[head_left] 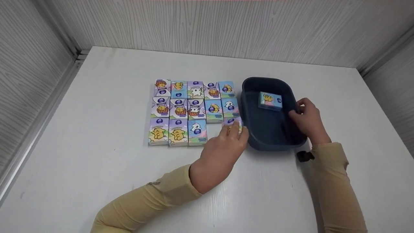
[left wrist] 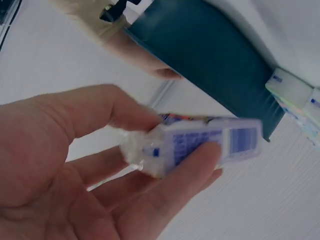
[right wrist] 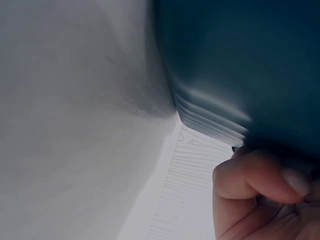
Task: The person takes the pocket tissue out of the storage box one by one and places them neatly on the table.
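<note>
My left hand (head_left: 220,158) pinches a small tissue pack (head_left: 231,122) between thumb and fingers, just left of a dark blue plastic bin (head_left: 275,147). In the left wrist view that pack (left wrist: 242,140) shows its wrapped edge with a barcode. My right hand (head_left: 309,121) grips the bin's right rim, thumb over the inner side; the right wrist view shows its curled fingers (right wrist: 250,175) against the bin wall (right wrist: 210,115). Inside the bin lies one blue tissue pack (head_left: 270,101). Several more packs (head_left: 178,132) with cartoon puppies lie in rows left of the bin.
Everything stands on a white table (head_left: 113,181). A wood-grain panel (head_left: 210,29) rises behind the table, with further panels at left and right. A small black clip (head_left: 304,156) sits at the right sleeve's cuff.
</note>
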`<state>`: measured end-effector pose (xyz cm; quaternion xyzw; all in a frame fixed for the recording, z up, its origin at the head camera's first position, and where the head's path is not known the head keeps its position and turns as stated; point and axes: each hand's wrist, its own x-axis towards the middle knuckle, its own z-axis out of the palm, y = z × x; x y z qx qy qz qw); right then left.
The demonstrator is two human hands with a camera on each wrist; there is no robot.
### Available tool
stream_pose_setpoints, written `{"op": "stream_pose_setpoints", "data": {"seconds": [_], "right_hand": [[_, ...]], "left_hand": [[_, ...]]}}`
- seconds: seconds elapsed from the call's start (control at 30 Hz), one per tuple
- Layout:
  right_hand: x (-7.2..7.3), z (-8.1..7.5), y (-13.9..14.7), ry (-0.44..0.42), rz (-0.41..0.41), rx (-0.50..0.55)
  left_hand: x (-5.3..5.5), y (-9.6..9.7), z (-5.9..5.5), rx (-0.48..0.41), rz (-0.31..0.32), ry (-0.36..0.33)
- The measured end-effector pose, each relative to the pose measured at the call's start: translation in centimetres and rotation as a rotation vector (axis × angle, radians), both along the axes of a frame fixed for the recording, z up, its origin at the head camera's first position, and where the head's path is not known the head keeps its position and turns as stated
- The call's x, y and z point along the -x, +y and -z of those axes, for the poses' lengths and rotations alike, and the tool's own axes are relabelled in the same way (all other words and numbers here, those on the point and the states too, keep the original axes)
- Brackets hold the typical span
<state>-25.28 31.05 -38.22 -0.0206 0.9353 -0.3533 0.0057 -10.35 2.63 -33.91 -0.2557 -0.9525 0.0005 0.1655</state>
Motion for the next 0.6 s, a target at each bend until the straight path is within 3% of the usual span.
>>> {"op": "stream_pose_setpoints", "data": {"seconds": [0.23, 0.33, 0.5, 0.6], "right_hand": [[0.0, -0.3, -0.2, 0.001, 0.008, -0.013], [0.0, -0.3, -0.2, -0.002, 0.005, -0.009], [0.0, -0.3, -0.1, -0.006, 0.004, -0.007], [-0.1, -0.2, -0.2, -0.016, 0.000, -0.002]], "left_hand": [[0.6, 0.5, 2.2, 0.103, -0.028, -0.009], [0.8, 0.7, 3.0, 0.146, -0.042, -0.041], [1.2, 0.9, 3.5, 0.211, -0.069, -0.151], [1.5, 0.8, 3.8, 0.245, -0.094, -0.169]]}}
